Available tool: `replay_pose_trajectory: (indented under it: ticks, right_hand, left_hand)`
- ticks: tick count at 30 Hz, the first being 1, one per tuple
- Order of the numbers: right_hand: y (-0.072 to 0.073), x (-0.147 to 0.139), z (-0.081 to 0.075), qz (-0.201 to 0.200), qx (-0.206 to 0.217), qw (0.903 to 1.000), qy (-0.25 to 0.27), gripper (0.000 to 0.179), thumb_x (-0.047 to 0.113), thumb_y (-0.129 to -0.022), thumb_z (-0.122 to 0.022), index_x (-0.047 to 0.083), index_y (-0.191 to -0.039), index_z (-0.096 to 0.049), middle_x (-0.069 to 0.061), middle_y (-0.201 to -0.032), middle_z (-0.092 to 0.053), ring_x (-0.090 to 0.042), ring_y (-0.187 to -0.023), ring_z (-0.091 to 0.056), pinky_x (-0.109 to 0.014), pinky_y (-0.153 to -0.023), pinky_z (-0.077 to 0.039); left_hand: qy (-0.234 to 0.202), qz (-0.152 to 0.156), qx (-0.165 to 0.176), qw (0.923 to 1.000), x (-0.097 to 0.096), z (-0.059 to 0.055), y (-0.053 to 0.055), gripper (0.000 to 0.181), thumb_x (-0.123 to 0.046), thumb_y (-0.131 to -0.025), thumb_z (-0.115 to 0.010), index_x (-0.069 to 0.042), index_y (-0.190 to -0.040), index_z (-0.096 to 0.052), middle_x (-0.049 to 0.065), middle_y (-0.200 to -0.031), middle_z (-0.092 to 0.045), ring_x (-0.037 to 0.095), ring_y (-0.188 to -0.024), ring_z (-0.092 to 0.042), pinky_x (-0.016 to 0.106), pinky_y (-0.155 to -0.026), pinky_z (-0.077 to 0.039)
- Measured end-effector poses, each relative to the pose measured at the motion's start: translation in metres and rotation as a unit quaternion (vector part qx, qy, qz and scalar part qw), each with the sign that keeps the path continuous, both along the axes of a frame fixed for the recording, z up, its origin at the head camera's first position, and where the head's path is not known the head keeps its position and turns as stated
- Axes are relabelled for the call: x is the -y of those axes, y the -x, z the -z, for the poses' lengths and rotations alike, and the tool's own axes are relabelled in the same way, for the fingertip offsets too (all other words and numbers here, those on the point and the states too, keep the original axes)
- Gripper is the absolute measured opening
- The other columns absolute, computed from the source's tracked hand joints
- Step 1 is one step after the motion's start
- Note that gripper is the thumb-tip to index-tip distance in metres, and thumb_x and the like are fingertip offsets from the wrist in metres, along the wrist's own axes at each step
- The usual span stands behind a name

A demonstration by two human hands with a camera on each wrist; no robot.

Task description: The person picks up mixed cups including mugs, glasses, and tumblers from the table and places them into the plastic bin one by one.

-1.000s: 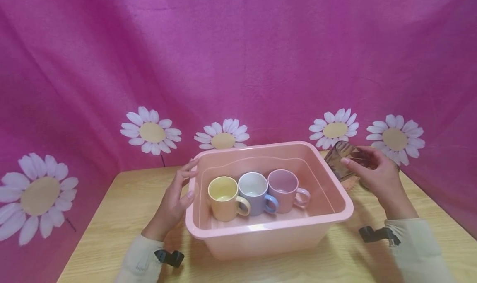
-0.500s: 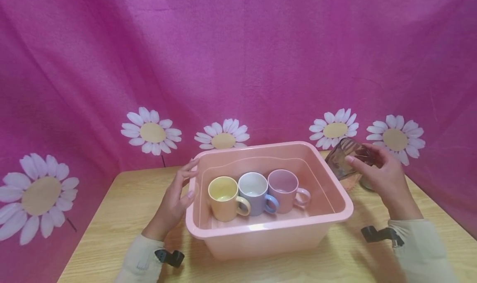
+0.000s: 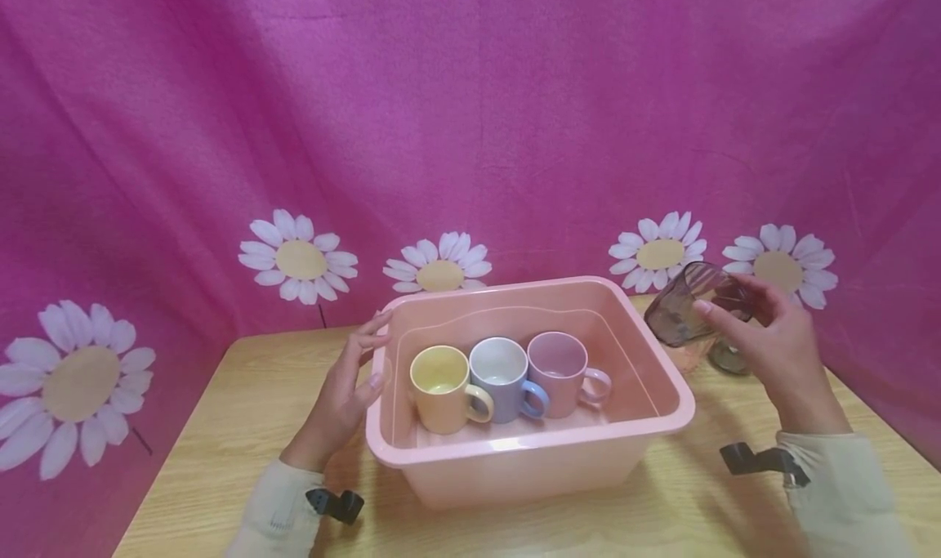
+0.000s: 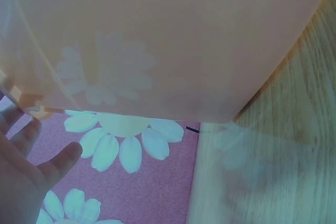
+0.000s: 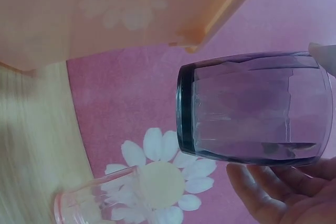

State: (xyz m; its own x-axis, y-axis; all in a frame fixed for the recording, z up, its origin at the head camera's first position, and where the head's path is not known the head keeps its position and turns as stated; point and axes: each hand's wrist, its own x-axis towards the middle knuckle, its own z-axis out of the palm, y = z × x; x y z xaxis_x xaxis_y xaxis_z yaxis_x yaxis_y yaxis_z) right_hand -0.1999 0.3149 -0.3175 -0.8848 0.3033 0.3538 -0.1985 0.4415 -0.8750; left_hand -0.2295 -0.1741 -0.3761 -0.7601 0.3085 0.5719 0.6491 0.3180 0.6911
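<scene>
My right hand (image 3: 779,337) holds a smoky dark glass tumbler (image 3: 680,313) in the air beside the tub's right rim. The tumbler is tilted in the head view; in the right wrist view, fingers and thumb grip the tumbler (image 5: 241,108) from opposite sides. My left hand (image 3: 341,390) touches the left end of a pink plastic tub (image 3: 529,456) with loosely extended fingers. Inside the tub, a yellow mug (image 3: 441,407), a blue mug (image 3: 500,399) with white inside and a pink-mauve mug (image 3: 556,395) stand upright in a row, handles to the right.
Right of the tub stands a pink clear glass (image 5: 100,198), mostly hidden in the head view. A second dark glass piece (image 3: 728,360) stands beside it, partly behind my right hand. The wooden table (image 3: 213,460) meets a magenta flower-printed cloth (image 3: 515,133) at its back edge.
My right hand has moved up and to the right with the tumbler. More of the dark glass piece behind it shows. The left hand, tub and mugs stay put.
</scene>
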Motion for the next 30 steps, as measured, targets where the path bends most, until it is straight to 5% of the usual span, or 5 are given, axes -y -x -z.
replay_pose_trajectory:
  ticks: [13,18,30]
  right_hand:
    - [-0.011,0.002,-0.009,0.010,-0.041,0.9984,0.038,0.060,0.013,-0.082,-0.075,0.015,-0.137,-0.052,0.008,-0.112,-0.065,-0.002,-0.105,-0.057,-0.006,-0.081,-0.041]
    - [-0.015,0.006,-0.014,-0.016,-0.087,0.9900,0.111,0.058,0.003,-0.078,-0.077,0.010,-0.132,-0.056,0.002,-0.110,-0.066,-0.006,-0.102,-0.059,-0.008,-0.081,-0.044]
    - [-0.019,0.011,-0.020,-0.037,-0.139,0.9716,0.188,0.061,-0.008,-0.074,-0.076,0.005,-0.131,-0.057,-0.002,-0.114,-0.066,-0.008,-0.105,-0.061,-0.010,-0.083,-0.047]
  left_hand:
    - [0.000,-0.004,0.006,1.0000,0.001,0.000,-0.001,0.043,-0.019,-0.087,-0.048,-0.006,-0.128,-0.045,0.001,-0.155,-0.032,0.024,-0.145,-0.022,0.063,-0.105,-0.031]
    - [-0.001,-0.003,-0.003,1.0000,0.002,0.002,-0.001,0.043,-0.018,-0.087,-0.047,-0.006,-0.128,-0.046,0.002,-0.155,-0.033,0.024,-0.144,-0.023,0.062,-0.106,-0.032]
    - [0.000,-0.006,0.009,0.9999,0.000,0.002,0.001,0.043,-0.018,-0.087,-0.049,-0.006,-0.129,-0.045,-0.001,-0.155,-0.032,0.021,-0.145,-0.020,0.061,-0.107,-0.031]
